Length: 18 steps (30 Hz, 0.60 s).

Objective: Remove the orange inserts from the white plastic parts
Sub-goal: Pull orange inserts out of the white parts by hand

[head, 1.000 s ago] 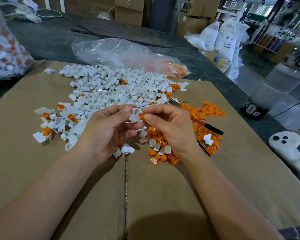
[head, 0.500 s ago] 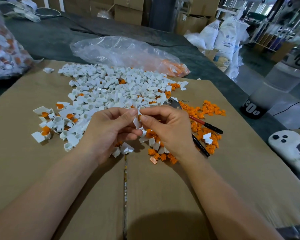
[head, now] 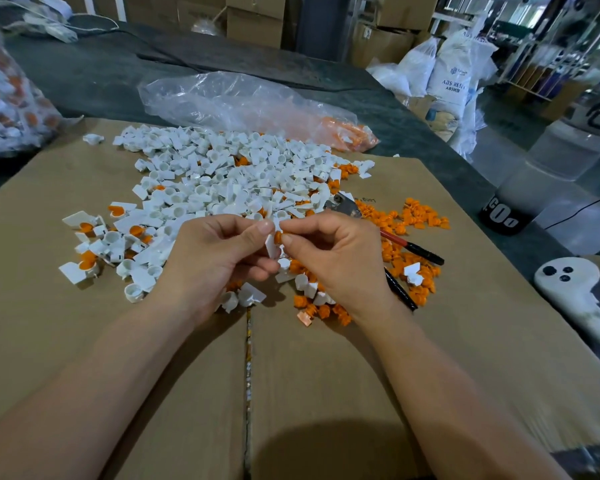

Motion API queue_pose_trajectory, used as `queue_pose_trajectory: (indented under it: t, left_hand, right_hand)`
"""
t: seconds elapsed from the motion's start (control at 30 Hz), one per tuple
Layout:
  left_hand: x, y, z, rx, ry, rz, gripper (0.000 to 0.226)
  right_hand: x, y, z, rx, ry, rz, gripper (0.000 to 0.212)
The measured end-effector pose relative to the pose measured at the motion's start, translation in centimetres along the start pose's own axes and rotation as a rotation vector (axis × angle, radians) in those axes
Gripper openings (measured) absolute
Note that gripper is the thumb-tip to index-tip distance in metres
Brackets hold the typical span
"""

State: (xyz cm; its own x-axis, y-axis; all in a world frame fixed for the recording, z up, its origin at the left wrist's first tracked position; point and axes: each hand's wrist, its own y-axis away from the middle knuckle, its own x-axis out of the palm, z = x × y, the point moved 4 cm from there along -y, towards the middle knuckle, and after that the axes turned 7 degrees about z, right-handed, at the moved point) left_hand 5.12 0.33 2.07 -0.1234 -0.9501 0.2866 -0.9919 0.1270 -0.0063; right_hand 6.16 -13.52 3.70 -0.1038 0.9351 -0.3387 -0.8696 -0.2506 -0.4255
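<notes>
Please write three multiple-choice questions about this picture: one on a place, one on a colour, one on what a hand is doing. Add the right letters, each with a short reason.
1. Where does the pile of loose orange inserts lie?
A. in a metal bowl
B. on the cardboard, mostly to the right of the right hand
C. on the floor

2. What colour is the cardboard?
A. brown
B. green
C. blue

3. What are the fingers of the right hand doing?
A. lying flat
B. pinching an orange insert in the white part held by the left hand
C. hanging loose, holding nothing

Answers: 1 B, the orange pile spreads out to that hand's right; 2 A, the sheet is plain brown; 3 B, thumb and forefinger close on the orange piece.
</notes>
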Motion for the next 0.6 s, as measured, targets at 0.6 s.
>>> queue_pose_trajectory:
  t: [0.6]
  left_hand:
    - [-0.22,-0.16,0.36,-0.03,0.011,-0.014,0.021]
  right_hand:
    - [0.14,-0.26,-0.17,0.033,-0.121,0.147,0.031]
